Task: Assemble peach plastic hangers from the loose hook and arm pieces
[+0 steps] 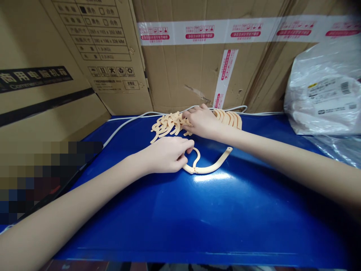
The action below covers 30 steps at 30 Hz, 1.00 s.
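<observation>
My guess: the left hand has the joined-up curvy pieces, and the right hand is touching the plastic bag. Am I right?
Not quite: the right hand is at the pile of cream pieces, away from the plastic bag, as the head view shows. The left hand does have the joined-up curvy pieces.

So the carton on the left [17,41] has 商用电脑机箱 on a black band [35,78], with "Commerc…" underneath. Its spec table [93,34] has 黑色/白色 tick boxes, two size lines ending in MM (digits kinda soft), then 1.9(KG) and 2.3(KG). Below that there's a row of handling icons [112,71], umbrella and recycling included, plus a 合格证 box [131,85]. White tape [177,30] on the back cardboard [180,67] repeats red Chinese slogans and little icons. Bag label [329,94]: barcodes, tiny print, unreadable.
</observation>
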{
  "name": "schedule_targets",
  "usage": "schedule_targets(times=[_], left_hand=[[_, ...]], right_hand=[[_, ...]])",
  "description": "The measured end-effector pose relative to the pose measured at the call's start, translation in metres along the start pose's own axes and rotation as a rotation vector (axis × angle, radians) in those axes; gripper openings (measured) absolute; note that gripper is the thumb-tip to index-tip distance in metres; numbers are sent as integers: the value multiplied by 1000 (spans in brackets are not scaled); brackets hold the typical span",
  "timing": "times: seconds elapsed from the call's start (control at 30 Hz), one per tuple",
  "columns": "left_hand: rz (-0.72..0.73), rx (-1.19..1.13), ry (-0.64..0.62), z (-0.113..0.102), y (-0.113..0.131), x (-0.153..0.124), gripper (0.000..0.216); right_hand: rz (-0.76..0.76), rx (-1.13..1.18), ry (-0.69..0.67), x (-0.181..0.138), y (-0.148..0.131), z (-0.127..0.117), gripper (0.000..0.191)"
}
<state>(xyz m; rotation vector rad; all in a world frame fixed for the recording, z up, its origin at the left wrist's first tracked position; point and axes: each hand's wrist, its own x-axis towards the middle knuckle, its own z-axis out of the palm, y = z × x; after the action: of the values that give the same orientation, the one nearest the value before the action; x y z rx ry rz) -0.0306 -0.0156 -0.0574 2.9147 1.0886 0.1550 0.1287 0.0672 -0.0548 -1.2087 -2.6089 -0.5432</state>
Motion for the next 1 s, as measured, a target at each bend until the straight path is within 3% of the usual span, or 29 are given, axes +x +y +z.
schedule_targets(times=[0.13,0.43,0.6,0.77,1.0], left_hand=[[11,-1,3,0,0,0,16],[16,-3,8,0,0,1,13],[38,-2,19,0,-1,0,13],[36,9,26,0,-1,-1,13],[5,-28,16,-1,0,0,14]], right_hand=[[102,51,-64,15,-2,7,38],[143,97,-196,30,-11,4,37],[197,124,-197,33,-12,-1,40],[238,118,-90,28,1,-11,42],[73,94,283,-16,25,-59,34]])
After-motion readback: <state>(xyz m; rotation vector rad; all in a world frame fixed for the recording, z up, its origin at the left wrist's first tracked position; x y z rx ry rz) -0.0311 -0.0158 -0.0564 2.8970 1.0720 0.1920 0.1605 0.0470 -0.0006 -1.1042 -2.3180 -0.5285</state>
